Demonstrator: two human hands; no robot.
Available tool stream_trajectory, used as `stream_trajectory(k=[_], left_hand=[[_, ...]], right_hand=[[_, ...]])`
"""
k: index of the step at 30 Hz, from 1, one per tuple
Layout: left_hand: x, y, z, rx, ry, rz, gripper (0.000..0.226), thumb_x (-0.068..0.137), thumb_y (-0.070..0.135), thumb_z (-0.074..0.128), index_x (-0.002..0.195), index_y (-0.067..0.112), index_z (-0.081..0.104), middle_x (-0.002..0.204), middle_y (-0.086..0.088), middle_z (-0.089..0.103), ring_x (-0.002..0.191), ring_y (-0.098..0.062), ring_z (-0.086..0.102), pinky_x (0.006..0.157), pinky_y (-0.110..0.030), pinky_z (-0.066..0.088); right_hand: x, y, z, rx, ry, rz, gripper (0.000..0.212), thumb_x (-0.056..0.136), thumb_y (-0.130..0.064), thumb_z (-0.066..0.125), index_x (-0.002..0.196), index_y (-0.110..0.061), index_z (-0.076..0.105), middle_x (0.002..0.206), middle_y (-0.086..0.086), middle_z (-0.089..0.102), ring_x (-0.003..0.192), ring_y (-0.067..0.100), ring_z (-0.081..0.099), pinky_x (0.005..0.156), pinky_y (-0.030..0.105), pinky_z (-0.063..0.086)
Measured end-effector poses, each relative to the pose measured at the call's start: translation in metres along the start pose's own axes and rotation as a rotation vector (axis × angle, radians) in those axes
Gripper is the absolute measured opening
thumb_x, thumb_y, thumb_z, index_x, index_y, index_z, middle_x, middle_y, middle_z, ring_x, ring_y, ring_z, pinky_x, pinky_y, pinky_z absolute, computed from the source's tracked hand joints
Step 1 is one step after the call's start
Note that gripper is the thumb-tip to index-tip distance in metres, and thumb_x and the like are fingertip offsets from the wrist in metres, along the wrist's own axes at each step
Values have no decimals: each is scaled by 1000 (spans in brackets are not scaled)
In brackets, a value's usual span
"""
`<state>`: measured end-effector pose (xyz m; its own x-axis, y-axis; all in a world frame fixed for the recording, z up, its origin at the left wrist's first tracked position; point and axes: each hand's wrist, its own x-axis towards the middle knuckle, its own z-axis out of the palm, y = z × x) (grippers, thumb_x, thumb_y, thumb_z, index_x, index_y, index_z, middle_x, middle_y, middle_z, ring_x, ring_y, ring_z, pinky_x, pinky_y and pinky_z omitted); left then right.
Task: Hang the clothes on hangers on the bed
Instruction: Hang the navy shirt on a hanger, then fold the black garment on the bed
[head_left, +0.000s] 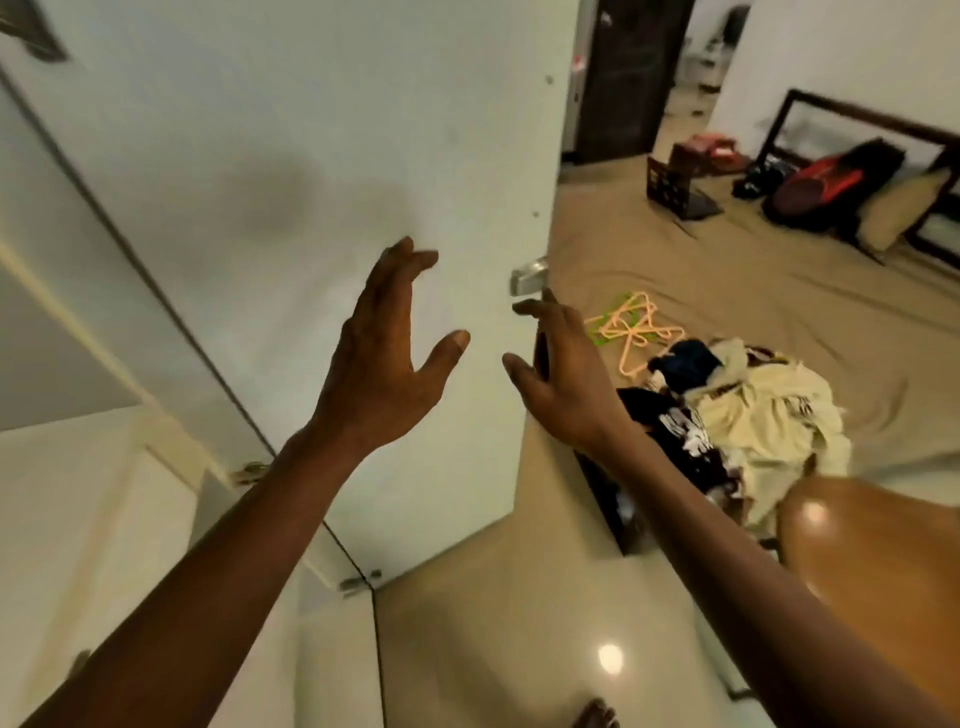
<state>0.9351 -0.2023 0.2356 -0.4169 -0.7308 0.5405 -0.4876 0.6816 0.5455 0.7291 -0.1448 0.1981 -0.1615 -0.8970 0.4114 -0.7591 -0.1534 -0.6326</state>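
The left hand's fingers are reaching up loosely spread and slightly bent, the thumb standing well out to the side, and they are holding nothing; the left hand is hovering in front of the flat face of a pale door, its back turned to the camera. The right hand's fingers are stretching forward, close together with the thumb held apart below them, right at the door's free edge and just under a metal handle. They may be touching that edge, but motion blur is making it hard to say. The right hand is gripping nothing that shows. Both bare forearms are running back to the bottom corners of the view. Beyond the right hand, the bed is lying under a rumpled beige sheet. A loose cluster of orange and green hangers is resting on the sheet near the door edge. Just beside the hangers, a heap of clothes, cream, dark blue and black, is sitting at the near side of the bed. At the far end, a red and black backpack is leaning beside a pillow, with a dark box a little to their left. A glossy floor is showing below, with a bare foot at the bottom edge.
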Motion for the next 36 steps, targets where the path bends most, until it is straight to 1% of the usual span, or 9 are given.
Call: stream_trajectory(k=[6,10,13,15,17,22,26,33,36], left_hand=[[-8,-3,153,-147,-208,-133,70,96,38,68,156,26,33,168,6,26,155,-11,26,119,-34,36],[-9,2,240,-205,-372,-258,69,94,49,64,154,35,33,168,8,26,153,-13,30,114,-31,38],[0,4,297,-196,-457,-274,66,96,43,68,153,33,35,166,6,29,150,-14,34,108,-28,40],[7,4,325,-206,-513,-295,65,97,41,68,153,31,37,166,6,31,146,-7,34,106,-27,40],[17,-2,354,-205,-591,-291,64,97,41,66,152,29,38,165,6,32,144,-5,34,104,-28,40],[57,-28,431,-232,-756,-285,60,97,36,68,150,27,41,158,4,39,145,-14,40,109,-31,41],[106,-54,498,-238,-904,-284,54,97,34,67,147,27,46,152,3,46,138,-17,47,107,-29,39],[186,-72,593,-183,-1125,-292,49,100,35,63,145,26,48,150,-2,49,138,-22,49,110,-36,42],[219,-65,636,-165,-1191,-276,45,101,32,63,143,23,51,148,-1,51,136,-21,49,108,-32,41]], right_hand=[[-56,129,-12,51,-27,292,49,98,-27,65,144,-21,48,142,-1,48,130,8,45,107,26,39],[-86,199,-24,98,-48,491,47,98,-27,65,142,-21,50,141,-3,48,128,8,46,109,36,46],[-95,247,-35,111,-63,603,46,98,-30,64,141,-21,50,141,-1,48,129,15,50,108,45,48],[-94,272,-40,125,-70,676,46,97,-30,64,140,-23,50,139,0,49,126,19,53,105,46,49],[-90,301,-41,137,-61,759,44,97,-27,66,138,-21,52,136,3,53,122,20,55,102,43,50],[-67,365,-33,174,-28,951,38,97,-20,68,132,-15,57,129,3,58,114,18,57,93,30,46],[-34,415,-36,207,6,1100,35,98,-20,65,132,-16,58,124,4,59,109,21,61,92,37,54],[18,482,-54,264,136,1260,32,100,-21,64,132,-13,60,118,0,66,107,15,63,86,25,49],[32,518,-62,311,211,1387,29,100,-20,64,129,-14,61,113,-1,66,102,14,62,88,28,49]])
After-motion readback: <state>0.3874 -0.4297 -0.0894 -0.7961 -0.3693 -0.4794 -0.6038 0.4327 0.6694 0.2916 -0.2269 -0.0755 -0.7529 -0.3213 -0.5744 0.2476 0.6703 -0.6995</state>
